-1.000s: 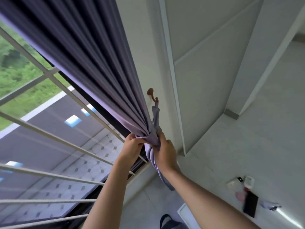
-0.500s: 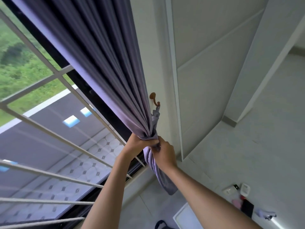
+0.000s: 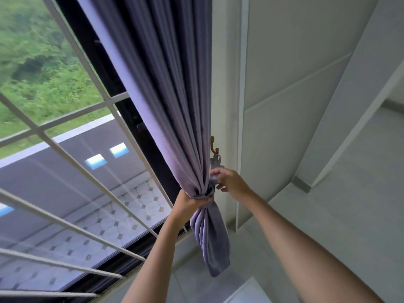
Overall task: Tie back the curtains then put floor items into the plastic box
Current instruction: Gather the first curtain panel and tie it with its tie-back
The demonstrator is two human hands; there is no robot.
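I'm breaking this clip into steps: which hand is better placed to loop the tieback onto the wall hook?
Probably the right hand: it pinches the tieback just below the hook. The left hand is clamped around the gathered curtain.

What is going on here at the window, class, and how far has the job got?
A person is tying back a grey-purple curtain beside a barred window. The left hand grips the gathered curtain into a tight bunch, while the right hand works the matching tie-back strap, which hangs from a small brown wall hook just above. The curtain is bunched, but the tie does not look finished. A white corner shows at the bottom edge; what it is cannot be told.
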